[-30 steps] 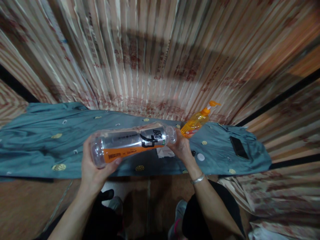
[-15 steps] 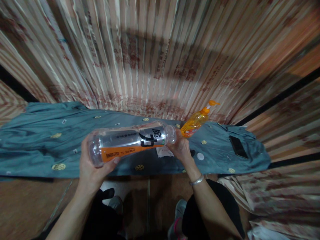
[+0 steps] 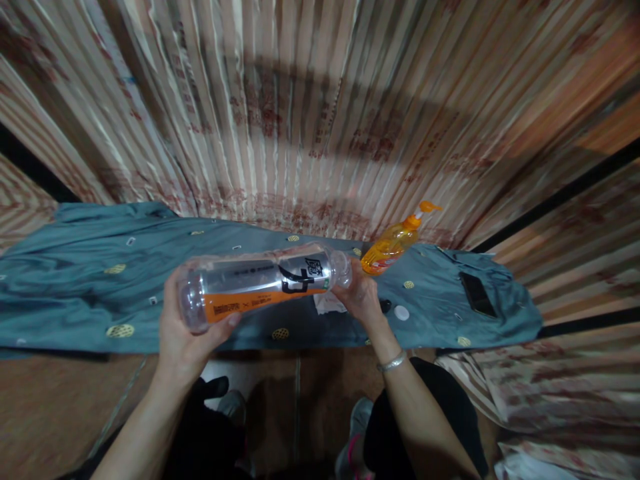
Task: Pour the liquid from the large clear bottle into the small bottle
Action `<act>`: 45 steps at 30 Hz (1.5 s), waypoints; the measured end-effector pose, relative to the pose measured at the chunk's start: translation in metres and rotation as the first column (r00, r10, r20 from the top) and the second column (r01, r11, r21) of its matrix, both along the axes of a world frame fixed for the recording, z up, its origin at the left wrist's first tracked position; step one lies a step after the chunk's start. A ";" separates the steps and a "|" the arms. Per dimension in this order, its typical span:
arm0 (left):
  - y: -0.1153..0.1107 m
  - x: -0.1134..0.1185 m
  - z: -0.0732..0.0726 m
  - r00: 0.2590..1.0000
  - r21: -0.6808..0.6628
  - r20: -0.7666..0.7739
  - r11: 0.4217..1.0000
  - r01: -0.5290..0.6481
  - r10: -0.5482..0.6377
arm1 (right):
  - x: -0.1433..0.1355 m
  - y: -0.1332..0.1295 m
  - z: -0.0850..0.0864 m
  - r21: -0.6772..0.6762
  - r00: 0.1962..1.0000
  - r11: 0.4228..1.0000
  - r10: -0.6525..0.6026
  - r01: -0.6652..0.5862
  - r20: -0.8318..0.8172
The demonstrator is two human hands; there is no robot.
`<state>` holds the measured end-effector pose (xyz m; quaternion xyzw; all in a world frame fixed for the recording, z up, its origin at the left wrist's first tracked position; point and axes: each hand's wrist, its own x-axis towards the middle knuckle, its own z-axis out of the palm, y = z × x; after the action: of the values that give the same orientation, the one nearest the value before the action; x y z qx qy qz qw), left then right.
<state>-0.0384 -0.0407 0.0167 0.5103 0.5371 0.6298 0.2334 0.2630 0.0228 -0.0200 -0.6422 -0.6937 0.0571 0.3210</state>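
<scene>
Left hand (image 3: 181,333) clamped around the base end of a clear plastic drink bottle (image 3: 260,283), thumb along its near side; right hand (image 3: 363,297) closed at the neck end, fingers mostly hidden behind it. Bottle lies on its side in the two hands, over the middle of the cloth-covered table (image 3: 160,260), mouth end toward the table's right end. Against the frame one second earlier: both grips unchanged; base end and left hand shifted very slightly toward the table's left end; things on the cloth unmoved. Drink bottle label silver and orange with black characters; contents cannot be made out behind it. Beyond the right hand, near the table's far edge, an upright pump bottle (image 3: 387,250), orange pump head, transparent body holding orange-yellow liquid. Contact between hand and pump bottle cannot be told. Below the drink bottle's neck, toward the near edge, a white tissue (image 3: 330,304). Just right of the right wrist, a small dark object (image 3: 385,305), partly hidden, and a white disc (image 3: 401,313). Near the right end, a black phone (image 3: 477,293) lying flat. Behind the far edge, a striped curtain (image 3: 300,133).
</scene>
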 end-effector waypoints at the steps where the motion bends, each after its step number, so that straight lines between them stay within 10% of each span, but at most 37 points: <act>1: 0.000 0.000 0.000 1.000 -0.009 0.017 1.000 0.003 -0.003 | 0.000 0.000 -0.001 0.006 1.000 1.000 0.001 -0.001 0.001; 45: 0.005 0.004 0.001 0.997 0.028 0.078 1.000 0.008 -0.010 | 0.001 0.002 0.001 -0.051 0.999 0.998 -0.034 0.036 0.037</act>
<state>-0.0340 -0.0359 0.0173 0.4908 0.5164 0.6557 0.2501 0.2641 0.0251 -0.0191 -0.6632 -0.6864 0.0578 0.2926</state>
